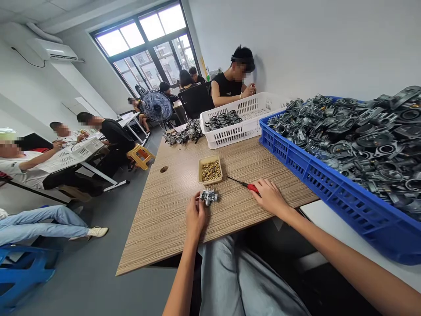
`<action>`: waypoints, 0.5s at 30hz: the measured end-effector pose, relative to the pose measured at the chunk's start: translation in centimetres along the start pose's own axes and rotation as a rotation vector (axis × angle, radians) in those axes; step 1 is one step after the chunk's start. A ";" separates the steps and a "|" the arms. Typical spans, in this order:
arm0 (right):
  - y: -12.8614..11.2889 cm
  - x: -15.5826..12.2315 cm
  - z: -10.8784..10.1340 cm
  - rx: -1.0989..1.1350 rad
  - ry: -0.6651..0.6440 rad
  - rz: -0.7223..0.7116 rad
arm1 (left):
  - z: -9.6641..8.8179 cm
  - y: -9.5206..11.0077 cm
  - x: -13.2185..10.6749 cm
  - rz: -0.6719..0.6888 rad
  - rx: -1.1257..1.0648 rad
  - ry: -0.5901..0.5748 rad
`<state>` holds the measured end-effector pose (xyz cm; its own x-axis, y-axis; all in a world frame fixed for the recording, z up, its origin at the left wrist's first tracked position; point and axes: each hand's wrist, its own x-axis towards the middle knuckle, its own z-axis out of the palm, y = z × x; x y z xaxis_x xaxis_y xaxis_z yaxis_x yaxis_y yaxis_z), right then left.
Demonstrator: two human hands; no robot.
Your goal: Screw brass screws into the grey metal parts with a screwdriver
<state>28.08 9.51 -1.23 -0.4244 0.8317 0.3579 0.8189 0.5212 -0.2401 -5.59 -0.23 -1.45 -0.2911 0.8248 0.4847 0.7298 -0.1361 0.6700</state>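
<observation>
Left hand on a metal part, right hand on a screwdriver

At the left of the wood-grained counter is a round hole, and beyond it, near the far edge, lies a heap of grey metal parts. Next comes the left hand, low by the near edge. Its grip is narrow, thumb and fingers at the left end of the single metal part, which rests on the counter. Just behind that part sits a small square tray holding brass-coloured pieces. Farther back, a white basket holds more dark metal parts in its left portion; a co-worker sits behind it.

To the right, the screwdriver lies with its dark shaft pointing left, towards the tray. The right hand's grip is closed over its red handle, partly hiding it; how tightly, I cannot tell. At the far right stands a blue crate, piled high with metal castings.
</observation>
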 end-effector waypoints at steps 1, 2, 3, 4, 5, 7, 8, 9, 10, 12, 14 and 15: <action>0.0 0.0 0.0 0.004 -0.002 0.002 | 0.1 0.6 0.0 -0.005 0.042 0.034; 0.1 0.1 0.1 0.009 -0.004 0.004 | 0.3 1.3 0.1 -0.009 0.098 0.063; 0.1 0.1 0.1 0.014 -0.004 0.006 | 0.8 2.2 0.2 -0.009 0.166 0.073; 0.1 0.2 0.1 0.017 -0.004 0.008 | 1.4 3.0 0.4 -0.011 0.243 0.061; 0.2 0.2 0.1 0.019 -0.004 0.010 | 2.1 3.9 0.6 -0.020 0.316 0.049; 0.1 0.3 0.1 0.016 -0.005 0.017 | 3.8 5.4 1.1 -0.020 0.414 0.014; 0.0 0.3 0.0 0.013 -0.008 0.020 | 4.6 6.0 1.3 -0.012 0.442 -0.004; 0.0 0.3 -0.1 0.010 -0.013 0.024 | 5.3 6.4 1.5 0.001 0.457 -0.020; -0.1 0.3 -0.2 0.007 -0.019 0.027 | 5.9 6.7 1.5 0.019 0.460 -0.034; -0.3 0.3 -0.4 0.002 -0.033 0.030 | 6.7 7.2 1.4 0.083 0.438 -0.064; -0.5 0.3 -0.6 -0.001 -0.042 0.031 | 7.0 7.6 0.9 0.190 0.392 -0.103; -0.6 0.3 -0.7 -0.002 -0.044 0.031 | 7.1 7.8 0.6 0.253 0.369 -0.122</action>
<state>27.74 9.33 -0.35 -0.4149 0.8552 0.3106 0.8328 0.4944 -0.2490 4.38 3.09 0.05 -0.0168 0.8524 0.5226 0.9463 -0.1552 0.2837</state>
